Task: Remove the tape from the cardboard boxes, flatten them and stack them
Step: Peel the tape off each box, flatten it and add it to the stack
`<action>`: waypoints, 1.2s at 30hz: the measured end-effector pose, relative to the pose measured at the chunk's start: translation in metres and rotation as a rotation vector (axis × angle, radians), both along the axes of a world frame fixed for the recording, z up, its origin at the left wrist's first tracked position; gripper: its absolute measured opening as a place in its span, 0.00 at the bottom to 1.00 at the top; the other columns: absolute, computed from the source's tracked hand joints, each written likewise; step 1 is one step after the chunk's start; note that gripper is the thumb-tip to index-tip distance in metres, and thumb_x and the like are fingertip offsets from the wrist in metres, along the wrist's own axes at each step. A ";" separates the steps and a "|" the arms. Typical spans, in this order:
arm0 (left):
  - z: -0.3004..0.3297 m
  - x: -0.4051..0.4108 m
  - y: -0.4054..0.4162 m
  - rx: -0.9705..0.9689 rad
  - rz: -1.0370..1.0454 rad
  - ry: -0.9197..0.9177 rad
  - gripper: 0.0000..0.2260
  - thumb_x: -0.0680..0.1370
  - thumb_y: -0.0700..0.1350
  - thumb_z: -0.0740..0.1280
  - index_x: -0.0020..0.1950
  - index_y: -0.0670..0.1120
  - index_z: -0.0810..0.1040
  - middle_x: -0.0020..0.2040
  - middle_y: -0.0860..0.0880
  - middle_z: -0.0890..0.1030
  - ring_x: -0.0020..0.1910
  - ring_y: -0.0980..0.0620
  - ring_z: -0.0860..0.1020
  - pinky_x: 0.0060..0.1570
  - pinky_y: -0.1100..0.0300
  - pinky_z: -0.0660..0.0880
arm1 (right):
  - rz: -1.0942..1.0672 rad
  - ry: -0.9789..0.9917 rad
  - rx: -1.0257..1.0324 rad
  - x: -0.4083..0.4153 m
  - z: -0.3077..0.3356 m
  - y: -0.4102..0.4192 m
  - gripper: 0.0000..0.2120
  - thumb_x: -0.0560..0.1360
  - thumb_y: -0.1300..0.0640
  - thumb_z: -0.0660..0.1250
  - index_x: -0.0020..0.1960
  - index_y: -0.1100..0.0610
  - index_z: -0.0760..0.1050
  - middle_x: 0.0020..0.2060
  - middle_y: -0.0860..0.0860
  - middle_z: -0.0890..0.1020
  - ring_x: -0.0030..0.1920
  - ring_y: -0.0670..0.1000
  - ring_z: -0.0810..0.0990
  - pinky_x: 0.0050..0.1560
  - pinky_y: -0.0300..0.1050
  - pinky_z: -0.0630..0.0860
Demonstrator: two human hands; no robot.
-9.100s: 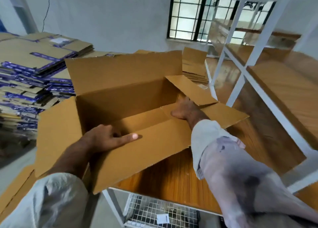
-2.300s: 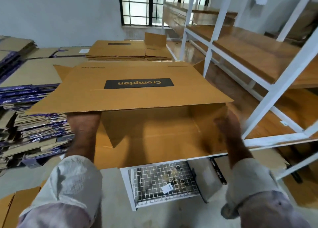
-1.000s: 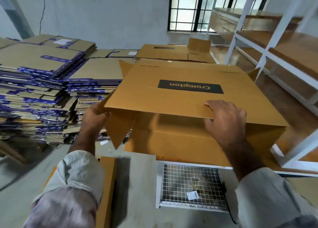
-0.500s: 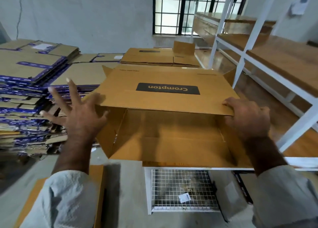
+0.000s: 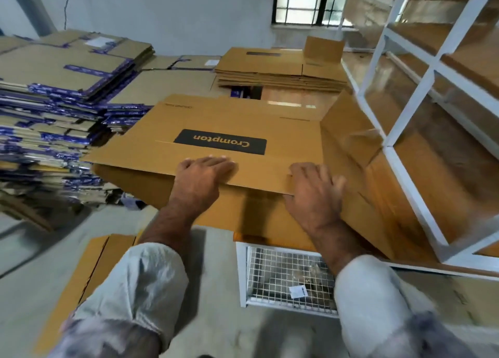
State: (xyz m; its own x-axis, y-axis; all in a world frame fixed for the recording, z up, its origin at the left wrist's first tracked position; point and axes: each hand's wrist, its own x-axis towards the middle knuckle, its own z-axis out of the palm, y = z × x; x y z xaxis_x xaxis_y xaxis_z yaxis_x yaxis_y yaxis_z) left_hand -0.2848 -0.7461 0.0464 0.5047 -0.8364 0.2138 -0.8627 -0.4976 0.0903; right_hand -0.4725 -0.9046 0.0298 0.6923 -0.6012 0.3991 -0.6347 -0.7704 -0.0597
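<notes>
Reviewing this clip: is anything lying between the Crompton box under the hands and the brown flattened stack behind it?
Nothing visible blocks it. Both the left hand and the right hand already press on the Crompton box. Between it and the flattened stack only a bare strip of wooden tabletop shows. The white rack stands off to the right.

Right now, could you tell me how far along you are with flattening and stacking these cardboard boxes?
Done: flattened boxes lie in a brown stack behind and purple-taped piles to the left. In hand: the left hand and right hand press the Crompton box flat on the wooden table. Left: finish flattening it and add it to a stack.
</notes>
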 end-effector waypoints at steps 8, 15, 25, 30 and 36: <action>-0.097 0.048 0.044 0.417 0.021 0.207 0.28 0.83 0.54 0.63 0.80 0.66 0.55 0.83 0.53 0.53 0.81 0.45 0.56 0.71 0.27 0.56 | -0.027 0.316 0.419 0.038 -0.116 0.033 0.34 0.76 0.40 0.67 0.75 0.46 0.56 0.78 0.55 0.60 0.77 0.59 0.60 0.72 0.65 0.64; -0.142 0.073 0.050 0.476 -0.124 0.213 0.37 0.79 0.56 0.66 0.81 0.65 0.46 0.84 0.48 0.41 0.83 0.44 0.45 0.70 0.27 0.56 | -0.045 0.443 0.546 0.031 -0.152 0.023 0.49 0.73 0.24 0.58 0.82 0.41 0.35 0.82 0.48 0.35 0.82 0.55 0.36 0.79 0.66 0.44; -0.154 0.062 0.042 0.376 -0.110 0.222 0.38 0.76 0.58 0.68 0.76 0.64 0.46 0.83 0.44 0.44 0.82 0.40 0.46 0.71 0.28 0.55 | -0.123 0.435 0.739 0.038 -0.138 0.030 0.46 0.72 0.19 0.49 0.82 0.37 0.36 0.81 0.47 0.31 0.80 0.52 0.30 0.78 0.62 0.33; -0.144 0.055 0.042 0.376 -0.082 0.293 0.36 0.75 0.63 0.68 0.78 0.60 0.54 0.82 0.45 0.51 0.80 0.41 0.51 0.70 0.32 0.59 | -0.136 0.413 0.709 0.040 -0.142 0.032 0.40 0.78 0.25 0.50 0.82 0.37 0.37 0.81 0.49 0.32 0.81 0.54 0.32 0.77 0.63 0.33; -0.125 0.032 0.029 0.041 0.054 1.025 0.11 0.75 0.58 0.67 0.45 0.51 0.80 0.47 0.52 0.86 0.46 0.48 0.83 0.50 0.52 0.79 | -0.120 0.100 0.799 0.032 -0.149 0.028 0.33 0.78 0.32 0.63 0.80 0.36 0.58 0.80 0.38 0.45 0.81 0.46 0.42 0.79 0.59 0.41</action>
State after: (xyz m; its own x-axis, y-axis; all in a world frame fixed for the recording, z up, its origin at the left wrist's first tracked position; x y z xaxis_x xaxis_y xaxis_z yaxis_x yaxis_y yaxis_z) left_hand -0.2532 -0.7170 -0.0789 0.4656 -0.8044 -0.3691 -0.3566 -0.5522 0.7536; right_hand -0.4408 -0.8763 -0.1193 0.6144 -0.7508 -0.2423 -0.7420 -0.4456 -0.5008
